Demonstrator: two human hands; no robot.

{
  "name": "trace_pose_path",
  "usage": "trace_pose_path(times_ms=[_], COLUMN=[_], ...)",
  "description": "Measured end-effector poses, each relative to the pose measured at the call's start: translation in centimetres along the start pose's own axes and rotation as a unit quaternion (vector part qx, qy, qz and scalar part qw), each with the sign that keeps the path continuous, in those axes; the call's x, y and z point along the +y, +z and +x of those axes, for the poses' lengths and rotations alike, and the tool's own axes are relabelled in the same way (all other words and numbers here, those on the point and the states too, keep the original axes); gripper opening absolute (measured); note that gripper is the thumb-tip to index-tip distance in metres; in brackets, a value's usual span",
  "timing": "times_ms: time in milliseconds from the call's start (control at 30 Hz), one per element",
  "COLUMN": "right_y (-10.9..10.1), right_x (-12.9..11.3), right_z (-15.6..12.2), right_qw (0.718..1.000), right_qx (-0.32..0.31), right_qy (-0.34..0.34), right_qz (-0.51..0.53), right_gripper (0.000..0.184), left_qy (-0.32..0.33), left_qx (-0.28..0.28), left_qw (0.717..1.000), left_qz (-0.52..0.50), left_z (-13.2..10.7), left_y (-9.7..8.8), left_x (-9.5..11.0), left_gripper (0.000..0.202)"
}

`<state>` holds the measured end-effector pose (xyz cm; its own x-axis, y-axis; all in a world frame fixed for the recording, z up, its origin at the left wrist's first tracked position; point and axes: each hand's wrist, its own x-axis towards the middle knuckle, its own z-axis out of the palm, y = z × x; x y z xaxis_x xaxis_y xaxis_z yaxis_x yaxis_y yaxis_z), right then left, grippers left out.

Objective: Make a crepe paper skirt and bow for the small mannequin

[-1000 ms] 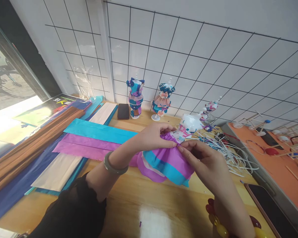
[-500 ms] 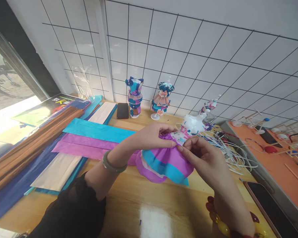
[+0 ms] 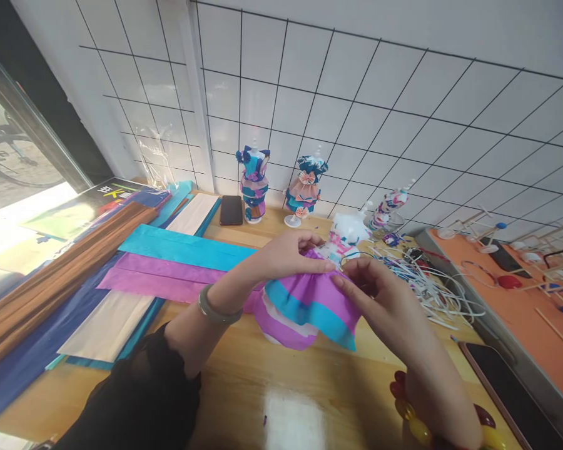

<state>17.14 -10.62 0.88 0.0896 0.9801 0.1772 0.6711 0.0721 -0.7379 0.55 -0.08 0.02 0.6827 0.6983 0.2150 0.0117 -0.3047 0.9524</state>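
Note:
A small white dress form (image 3: 351,226) with colourful patches on its torso stands between my hands, tilted slightly. Around its waist is a gathered paper skirt (image 3: 309,312) in purple, turquoise and white layers. My left hand (image 3: 294,253) grips the gathered waist from the left, thumb on the front and fingers curled behind. My right hand (image 3: 374,284) pinches the skirt's waist edge from the right between thumb and forefinger. The back of the form is hidden by my hands and the skirt.
Turquoise paper strips (image 3: 187,247) and purple ones (image 3: 169,278) lie left, beside a brown crepe roll (image 3: 75,275). Two dressed forms (image 3: 254,187) and a phone (image 3: 231,210) stand or lie near the wall. White cords (image 3: 431,294), another phone (image 3: 507,387) and an orange tray (image 3: 539,312) are right.
The dress form has tipped more upright, its top shifting left. The skirt has turned slightly and its right side is more spread. Both hands keep hold of the waist.

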Motion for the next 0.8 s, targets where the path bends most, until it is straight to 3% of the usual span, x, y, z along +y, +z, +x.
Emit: trace_pose_path(times_ms=[100,233,333,500,633,800], right_y=[-0.2,0.0,0.6,1.3,1.8,2.7], right_x=[-0.2,-1.4,-2.0,-1.9,-2.2,-3.1], right_z=[-0.5,-1.1,-1.2,-1.1,-1.4,-1.4], right_qw=[0.992,0.958,0.929,0.874,0.848,0.826], right_qx=[0.059,0.057,0.069,0.13,0.114,0.098], right_qy=[-0.056,-0.231,-0.304,-0.39,-0.444,-0.464], right_qz=[-0.099,-0.161,-0.197,-0.257,-0.264,-0.305], right_gripper=[0.036,0.047,0.042,0.028,0.021,0.013], left_qy=[-0.012,-0.039,-0.041,-0.052,-0.05,-0.068], left_qx=[0.042,0.079,0.082,0.082,0.08,0.103], left_qw=[0.999,0.996,0.994,0.992,0.991,0.986], left_qz=[-0.01,-0.031,-0.058,-0.075,-0.099,-0.115], left_z=[0.1,0.3,0.3,0.3,0.2,0.3], left_y=[-0.5,-1.2,-1.4,-1.2,-1.4,-2.0], left_x=[0.0,-0.1,-0.3,-0.3,-0.1,-0.1], left_gripper=[0.039,0.042,0.043,0.041,0.04,0.049])
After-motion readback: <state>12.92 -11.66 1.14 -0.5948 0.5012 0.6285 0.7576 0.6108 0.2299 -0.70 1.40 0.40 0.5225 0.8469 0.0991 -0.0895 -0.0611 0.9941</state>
